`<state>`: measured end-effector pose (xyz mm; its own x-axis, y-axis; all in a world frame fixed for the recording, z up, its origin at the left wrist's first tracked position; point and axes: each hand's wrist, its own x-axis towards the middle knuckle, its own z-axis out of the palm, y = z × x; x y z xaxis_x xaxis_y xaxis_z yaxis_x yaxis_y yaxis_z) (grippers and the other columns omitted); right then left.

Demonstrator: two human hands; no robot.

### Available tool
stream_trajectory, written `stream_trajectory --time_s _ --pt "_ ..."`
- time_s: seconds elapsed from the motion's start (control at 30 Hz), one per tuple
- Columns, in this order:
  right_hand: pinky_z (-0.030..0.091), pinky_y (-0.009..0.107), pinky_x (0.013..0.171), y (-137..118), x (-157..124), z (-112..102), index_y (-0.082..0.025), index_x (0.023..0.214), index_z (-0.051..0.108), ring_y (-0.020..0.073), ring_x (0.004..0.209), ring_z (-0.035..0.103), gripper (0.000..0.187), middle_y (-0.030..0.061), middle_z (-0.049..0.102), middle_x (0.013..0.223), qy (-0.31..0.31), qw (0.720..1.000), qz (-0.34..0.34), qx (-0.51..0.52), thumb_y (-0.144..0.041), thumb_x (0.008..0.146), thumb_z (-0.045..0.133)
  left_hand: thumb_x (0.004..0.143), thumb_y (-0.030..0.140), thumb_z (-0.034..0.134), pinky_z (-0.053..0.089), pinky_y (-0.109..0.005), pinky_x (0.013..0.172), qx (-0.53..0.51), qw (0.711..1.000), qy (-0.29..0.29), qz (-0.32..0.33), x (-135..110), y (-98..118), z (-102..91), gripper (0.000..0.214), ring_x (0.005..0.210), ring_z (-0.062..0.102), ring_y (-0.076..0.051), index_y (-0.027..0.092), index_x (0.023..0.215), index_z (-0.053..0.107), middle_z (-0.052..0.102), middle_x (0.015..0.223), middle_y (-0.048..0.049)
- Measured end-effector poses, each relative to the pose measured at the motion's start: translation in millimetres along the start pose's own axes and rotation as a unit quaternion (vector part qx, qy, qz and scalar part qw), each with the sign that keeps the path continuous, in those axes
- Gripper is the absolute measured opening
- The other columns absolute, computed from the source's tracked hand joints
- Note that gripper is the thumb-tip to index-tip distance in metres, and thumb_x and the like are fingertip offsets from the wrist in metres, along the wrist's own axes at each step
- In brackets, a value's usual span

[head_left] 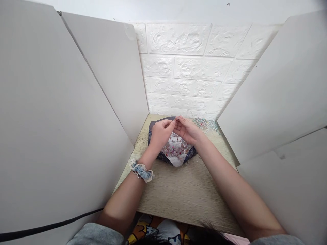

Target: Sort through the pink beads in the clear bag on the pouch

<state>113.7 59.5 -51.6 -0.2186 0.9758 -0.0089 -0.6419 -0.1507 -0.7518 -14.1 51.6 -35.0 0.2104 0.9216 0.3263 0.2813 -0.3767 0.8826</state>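
A dark blue patterned tray (163, 157) lined in white sits at the far end of a narrow wooden table (178, 190). Many small pink, red and clear beads (176, 144) lie in it. My left hand (159, 132) and my right hand (187, 129) meet just above the tray's far side, fingertips pinched together. What they pinch is too small to make out. A pale blue scrunchie (141, 170) rings my left wrist.
White panels (63, 112) wall in the table on the left and right (276, 92), with a white brick-pattern wall (189, 68) behind. A clear bag of beads (204, 124) lies at the back right. A black cable (51, 225) runs along the lower left.
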Motion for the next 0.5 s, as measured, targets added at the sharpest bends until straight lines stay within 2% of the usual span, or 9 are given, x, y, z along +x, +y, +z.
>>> stream_trajectory --time_s 0.5 --pt "0.046 0.021 0.072 2.1 -1.2 3.5 -0.014 0.071 0.059 0.0074 0.069 0.055 0.008 -0.0005 0.059 0.069 0.007 1.0 -0.005 -0.008 -0.02 0.067 0.062 0.074 0.037 0.046 0.04 -0.022 0.06 -0.001 1.0 0.005 -0.004 -0.1 -1.4 0.6 0.03 0.067 0.054 -0.012 0.015 0.075 0.065 0.063 0.072 -0.0018"
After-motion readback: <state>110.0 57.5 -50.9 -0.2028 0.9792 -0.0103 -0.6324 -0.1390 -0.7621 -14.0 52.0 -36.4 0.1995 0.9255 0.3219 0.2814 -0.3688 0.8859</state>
